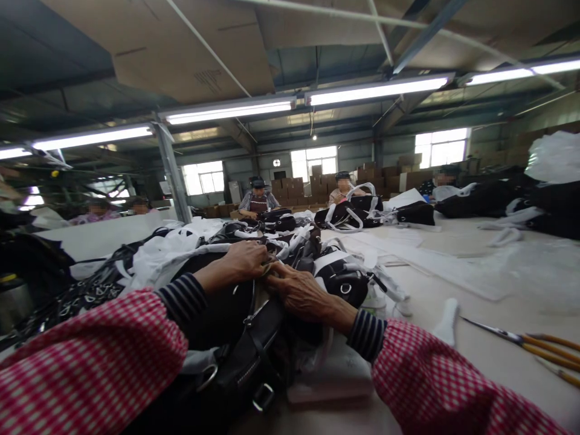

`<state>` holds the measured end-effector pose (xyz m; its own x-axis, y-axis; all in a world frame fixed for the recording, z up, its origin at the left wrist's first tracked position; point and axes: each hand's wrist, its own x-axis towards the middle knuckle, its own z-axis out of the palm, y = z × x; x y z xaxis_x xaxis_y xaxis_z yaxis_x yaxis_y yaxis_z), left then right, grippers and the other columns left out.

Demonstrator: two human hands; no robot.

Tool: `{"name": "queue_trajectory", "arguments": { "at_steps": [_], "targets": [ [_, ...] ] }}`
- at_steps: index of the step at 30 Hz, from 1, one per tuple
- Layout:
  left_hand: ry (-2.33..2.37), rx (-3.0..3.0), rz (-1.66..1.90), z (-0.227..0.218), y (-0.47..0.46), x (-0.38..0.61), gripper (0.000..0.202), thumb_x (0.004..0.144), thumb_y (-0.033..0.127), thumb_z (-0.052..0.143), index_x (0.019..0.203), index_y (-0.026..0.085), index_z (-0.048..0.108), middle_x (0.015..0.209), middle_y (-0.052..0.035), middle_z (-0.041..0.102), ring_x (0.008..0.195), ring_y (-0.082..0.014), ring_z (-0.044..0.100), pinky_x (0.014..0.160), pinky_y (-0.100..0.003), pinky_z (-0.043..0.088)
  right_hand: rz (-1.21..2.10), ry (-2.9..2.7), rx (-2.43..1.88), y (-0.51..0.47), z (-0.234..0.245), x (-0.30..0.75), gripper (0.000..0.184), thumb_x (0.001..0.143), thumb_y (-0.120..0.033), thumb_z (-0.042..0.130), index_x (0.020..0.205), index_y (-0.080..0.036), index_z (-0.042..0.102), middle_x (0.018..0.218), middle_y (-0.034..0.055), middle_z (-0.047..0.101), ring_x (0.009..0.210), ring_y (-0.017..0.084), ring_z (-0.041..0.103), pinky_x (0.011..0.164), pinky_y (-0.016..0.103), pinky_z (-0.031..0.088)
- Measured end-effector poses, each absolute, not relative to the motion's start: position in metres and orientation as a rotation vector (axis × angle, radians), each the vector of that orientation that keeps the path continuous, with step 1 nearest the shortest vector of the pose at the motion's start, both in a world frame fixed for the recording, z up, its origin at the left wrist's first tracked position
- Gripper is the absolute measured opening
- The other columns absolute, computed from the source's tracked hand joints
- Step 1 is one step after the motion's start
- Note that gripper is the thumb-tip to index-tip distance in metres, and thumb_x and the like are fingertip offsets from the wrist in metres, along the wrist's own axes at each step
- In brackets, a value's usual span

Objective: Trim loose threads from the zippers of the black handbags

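"Item under inspection?"

"One black bag point(233, 347), smooth and leather-like."

"Fittings?"

"Silver-toothed zipper point(260, 310), its slider point(248, 321) at the near end of the visible teeth. A second zipper line point(254, 361) sits below. Curved metal ring point(211, 378) at lower left; squared metal buckle point(263, 397) on the near side."

"Pose and location?"

"Aslant, directly before the camera wearer, both zipper lines rising rightward. Upper part partly covered; full outline cannot be determined."

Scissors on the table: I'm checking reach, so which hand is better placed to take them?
Probably the right hand: the scissors lie on its side, while the left hand is farther away. Both meet over the black bag.
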<state>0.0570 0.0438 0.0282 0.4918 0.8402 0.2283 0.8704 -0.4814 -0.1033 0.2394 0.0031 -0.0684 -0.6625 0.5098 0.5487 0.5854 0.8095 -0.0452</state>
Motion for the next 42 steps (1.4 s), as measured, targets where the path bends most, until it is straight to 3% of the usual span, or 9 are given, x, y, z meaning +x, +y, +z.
{"name": "queue_trajectory", "arguments": {
  "at_steps": [4,7,10,14,23,27,32,38,42],
  "targets": [
    [-1.486,-2.499,-0.221,0.027,0.04,0.049,0.022,0.075,0.036,0.062,0.062,0.02,0.067,0.068,-0.0082,0.064,0.075,-0.0257,0.062,0.067,-0.034,0.038,-0.179,-2.349,-0.79,0.002,-0.073,0.24,0.035,0.095,-0.005,0.045,0.123,-0.02,0.062,0.135,0.01,0.059,0.117,0.021,0.059,0.094,0.03,0.049],
    [-1.522,-2.503,-0.285,0.026,0.04,0.041,0.019,0.074,0.033,0.059,0.067,0.019,0.07,0.067,-0.0058,0.064,0.075,-0.0239,0.061,0.065,-0.033,0.034,-0.183,-2.26,-0.866,0.002,-0.076,0.239,0.027,0.093,-0.004,0.046,0.11,-0.018,0.063,0.117,0.0094,0.066,0.102,0.02,0.063,0.085,0.029,0.048],
    [-1.562,-2.534,-0.357,0.023,0.041,0.037,0.019,0.074,0.03,0.057,0.069,0.018,0.071,0.067,-0.004,0.065,0.073,-0.0214,0.06,0.063,-0.031,0.033,-0.172,-2.149,-0.923,0.001,-0.078,0.239,0.019,0.097,-0.01,0.05,0.112,-0.017,0.06,0.102,0.0076,0.068,0.091,0.02,0.064,0.078,0.028,0.046],
    [-1.585,-2.58,-0.427,0.022,0.042,0.034,0.017,0.071,0.026,0.058,0.069,0.017,0.072,0.067,-0.0031,0.066,0.073,-0.0199,0.06,0.063,-0.029,0.035,-0.238,-2.198,-0.868,-0.002,-0.075,0.24,0.028,0.101,-0.012,0.047,0.125,-0.02,0.06,0.104,0.0063,0.069,0.089,0.018,0.063,0.073,0.026,0.042],
    [-1.608,-2.587,-0.496,0.022,0.04,0.034,0.014,0.069,0.025,0.061,0.067,0.017,0.073,0.063,-0.0017,0.063,0.069,-0.0176,0.058,0.061,-0.029,0.032,-0.24,-2.525,-0.912,0.01,-0.041,0.23,0.019,0.095,-0.01,0.054,0.102,-0.019,0.069,0.105,0.0045,0.063,0.08,0.014,0.056,0.063,0.026,0.029],
    [-1.593,-2.58,-0.514,0.027,0.033,0.037,0.013,0.068,0.025,0.062,0.066,0.018,0.072,0.061,-0.0015,0.061,0.068,-0.0177,0.058,0.061,-0.029,0.031,-0.169,-2.564,-0.927,0.012,-0.034,0.229,0.02,0.093,-0.009,0.055,0.104,-0.019,0.069,0.105,0.0045,0.061,0.08,0.014,0.054,0.062,0.026,0.029],
    [-1.59,-2.592,-0.509,0.031,0.03,0.039,0.018,0.071,0.033,0.065,0.065,0.018,0.071,0.06,-0.0017,0.061,0.067,-0.0177,0.058,0.06,-0.029,0.03,0.042,-2.493,-0.857,0.023,-0.036,0.233,0.032,0.091,-0.011,0.059,0.119,-0.024,0.068,0.106,0.0026,0.059,0.085,0.015,0.054,0.073,0.025,0.038],
    [-1.595,-2.596,-0.503,0.028,0.032,0.037,0.014,0.07,0.026,0.063,0.068,0.017,0.073,0.062,-0.0022,0.063,0.069,-0.018,0.059,0.062,-0.029,0.032,0.187,-2.447,-0.772,0.039,-0.035,0.229,0.011,0.087,-0.012,0.065,0.096,-0.017,0.068,0.098,0.0014,0.059,0.086,0.014,0.054,0.078,0.025,0.04],
    [-1.583,-2.599,-0.505,0.028,0.032,0.037,0.016,0.07,0.028,0.064,0.07,0.016,0.075,0.064,-0.0028,0.064,0.07,-0.0186,0.06,0.063,-0.03,0.032,0.201,-2.394,-0.783,0.039,-0.03,0.229,0.008,0.082,-0.009,0.067,0.086,-0.016,0.067,0.088,-0.0001,0.06,0.083,0.014,0.055,0.077,0.025,0.039]
  ]
}}
